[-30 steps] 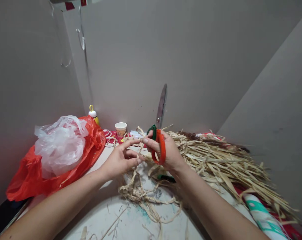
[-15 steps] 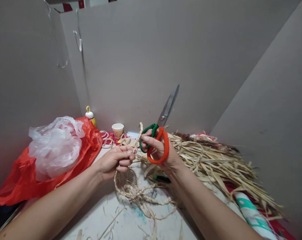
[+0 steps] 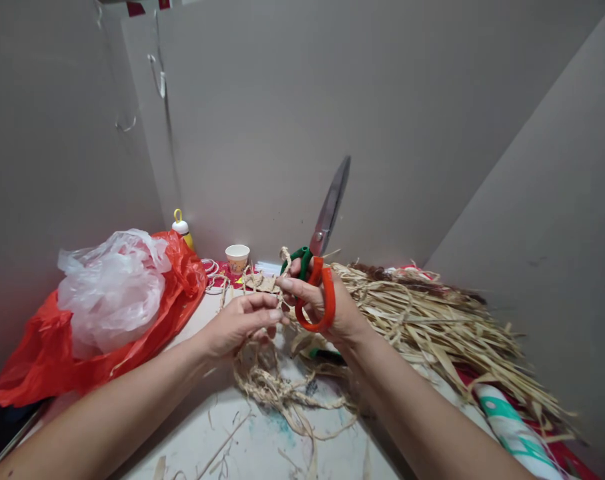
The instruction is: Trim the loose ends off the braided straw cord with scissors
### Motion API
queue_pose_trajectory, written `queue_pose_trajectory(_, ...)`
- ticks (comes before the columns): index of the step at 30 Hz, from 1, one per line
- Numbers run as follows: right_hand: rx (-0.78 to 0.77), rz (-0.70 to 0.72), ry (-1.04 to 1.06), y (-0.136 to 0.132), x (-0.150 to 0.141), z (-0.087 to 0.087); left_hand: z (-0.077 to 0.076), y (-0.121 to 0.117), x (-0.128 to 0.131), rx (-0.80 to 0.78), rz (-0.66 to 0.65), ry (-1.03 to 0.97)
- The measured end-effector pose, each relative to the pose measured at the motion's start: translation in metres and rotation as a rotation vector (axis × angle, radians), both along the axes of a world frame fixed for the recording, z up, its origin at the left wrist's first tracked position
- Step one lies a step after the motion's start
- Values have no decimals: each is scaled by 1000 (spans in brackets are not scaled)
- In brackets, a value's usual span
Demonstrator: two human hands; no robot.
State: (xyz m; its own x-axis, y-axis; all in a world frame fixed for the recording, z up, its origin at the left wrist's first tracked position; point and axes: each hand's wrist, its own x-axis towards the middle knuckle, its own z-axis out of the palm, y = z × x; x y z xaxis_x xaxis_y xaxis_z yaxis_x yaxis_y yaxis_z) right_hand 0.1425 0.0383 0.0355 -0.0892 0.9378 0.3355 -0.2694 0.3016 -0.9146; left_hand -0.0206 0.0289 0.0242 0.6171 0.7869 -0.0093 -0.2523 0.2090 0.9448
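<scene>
My right hand (image 3: 327,310) grips large scissors (image 3: 319,257) by their red and green handles, the closed blades pointing up and slightly right. Its thumb and forefinger also pinch the top of a braided straw rope (image 3: 272,380). My left hand (image 3: 239,323) is closed on the same rope just left of the right hand, fingertips almost touching. The rope hangs from both hands into a loose tangle on the white table (image 3: 262,447).
A pile of dry straw strips (image 3: 442,327) lies to the right. A red plastic bag (image 3: 82,353) with a clear bag (image 3: 112,287) on it sits at left. At the back stand a paper cup (image 3: 237,257) and a yellow-capped bottle (image 3: 181,227). A green-patterned roll (image 3: 512,430) lies at right front.
My left hand went from spread fingers to closed on the rope. The scissors tilted from upright to leaning right. The rope's end rose between my hands.
</scene>
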Motion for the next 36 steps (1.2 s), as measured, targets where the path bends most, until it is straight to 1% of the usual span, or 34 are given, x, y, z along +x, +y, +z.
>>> queue_pose_trajectory(3, 55, -41, -91, -1, -3, -1, 1, -6, 5, 294, 229, 59)
queue_pose_trajectory(4, 71, -53, -119, -2, -4, -1, 2, -7, 5, 359, 277, 71)
queue_pose_trajectory(6, 90, -73, -140, -4, -7, -1, 2, -8, 5, 415, 305, 99)
queue_pose_trajectory(8, 83, -73, -107, -4, -8, -1, 4, -9, 4, 399, 263, 116)
queue_pose_trajectory(13, 3, -96, 16, -1, -4, -3, 8, -8, 1, 276, 138, 95)
queue_pose_trajectory(17, 27, -133, 36, 2, -1, -5, 7, -5, 0, 188, 66, 54)
queue_pose_trajectory(20, 63, -214, 38, 5, 2, -4, 4, -4, 0, 139, 62, 45)
queue_pose_trajectory(25, 109, -335, 114, 10, 11, 2, 2, -5, 1, 118, 57, 36)
queue_pose_trajectory(27, 112, -358, 138, 11, 14, 5, 2, -5, 2, 115, 53, 31)
queue_pose_trajectory(31, 77, -358, 163, 10, 15, 7, 0, -3, 0, 100, 24, 31)
queue_pose_trajectory(36, 70, -342, 211, 10, 16, 8, -2, 2, -4, 13, -169, 59)
